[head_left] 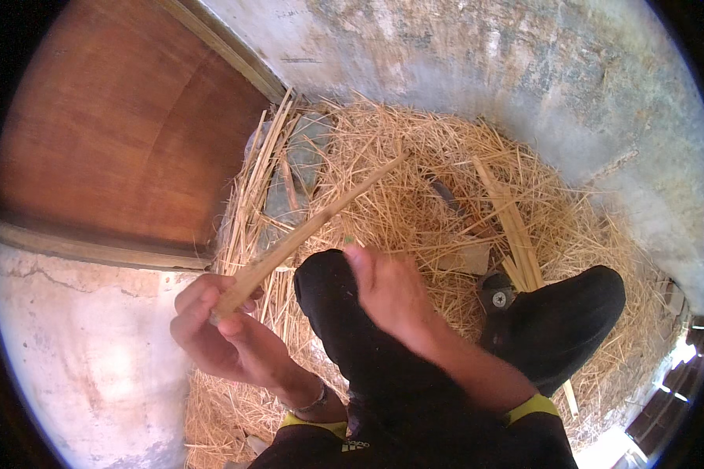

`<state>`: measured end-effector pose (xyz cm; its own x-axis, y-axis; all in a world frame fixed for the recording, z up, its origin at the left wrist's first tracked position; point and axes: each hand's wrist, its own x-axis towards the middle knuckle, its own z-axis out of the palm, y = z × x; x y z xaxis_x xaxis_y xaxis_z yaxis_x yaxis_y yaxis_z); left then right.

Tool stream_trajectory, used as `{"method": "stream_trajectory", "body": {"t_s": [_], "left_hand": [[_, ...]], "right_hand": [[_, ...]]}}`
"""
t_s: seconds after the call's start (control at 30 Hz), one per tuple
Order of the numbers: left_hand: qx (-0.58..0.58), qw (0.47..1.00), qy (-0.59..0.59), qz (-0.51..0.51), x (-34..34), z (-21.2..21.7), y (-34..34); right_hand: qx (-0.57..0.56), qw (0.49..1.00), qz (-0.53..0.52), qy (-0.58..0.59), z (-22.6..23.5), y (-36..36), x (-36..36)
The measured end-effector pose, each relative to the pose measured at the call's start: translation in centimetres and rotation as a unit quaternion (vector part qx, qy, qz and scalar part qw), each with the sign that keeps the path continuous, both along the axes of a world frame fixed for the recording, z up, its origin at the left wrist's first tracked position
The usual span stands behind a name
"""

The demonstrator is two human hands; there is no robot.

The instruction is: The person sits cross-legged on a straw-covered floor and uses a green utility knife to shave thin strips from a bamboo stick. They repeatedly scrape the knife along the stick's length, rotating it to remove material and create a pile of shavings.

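Note:
My left hand grips the near end of a long split bamboo strip between thumb and fingers. The strip slants up and away to the right, above the straw, and has a darker band partway along. My right hand is at my bent left knee, to the right of the strip and apart from it. Its thumb points away from me, while its other fingers are mostly hidden and slightly blurred. A tiny green spot shows by the thumb tip; I cannot make out what it is.
Loose straw-like shavings cover the floor. A dark curved blade lies among them, beside wider bamboo slats. Thin strips are bundled by a brown door. A stained wall rises behind; my dark sandal is at right.

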<state>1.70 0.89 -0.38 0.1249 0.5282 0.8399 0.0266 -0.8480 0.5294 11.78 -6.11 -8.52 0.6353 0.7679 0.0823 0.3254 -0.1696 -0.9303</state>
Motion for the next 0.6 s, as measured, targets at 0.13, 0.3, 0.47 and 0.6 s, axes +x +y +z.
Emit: {"method": "stream_trajectory", "body": {"t_s": [0.13, 0.3, 0.47, 0.6], "left_hand": [[0.004, 1.0, 0.0, -0.006, -0.2, -0.2, 0.1], [-0.013, 1.0, -0.003, -0.004, 0.5, -0.1, -0.4], [0.02, 1.0, 0.004, 0.003, -0.1, -0.5, 0.0], [0.015, 0.999, 0.007, 0.039, 0.1, -0.4, 0.3]], "right_hand": [[0.009, 0.997, 0.054, -0.056, 2.4, -1.3, 0.3], [-0.073, 0.997, -0.011, 0.004, -1.2, 0.5, 1.7], [-0.025, 0.999, 0.026, -0.014, -0.4, -0.9, 2.0], [0.004, 1.0, 0.006, 0.02, -1.2, 0.1, 1.4]]}}
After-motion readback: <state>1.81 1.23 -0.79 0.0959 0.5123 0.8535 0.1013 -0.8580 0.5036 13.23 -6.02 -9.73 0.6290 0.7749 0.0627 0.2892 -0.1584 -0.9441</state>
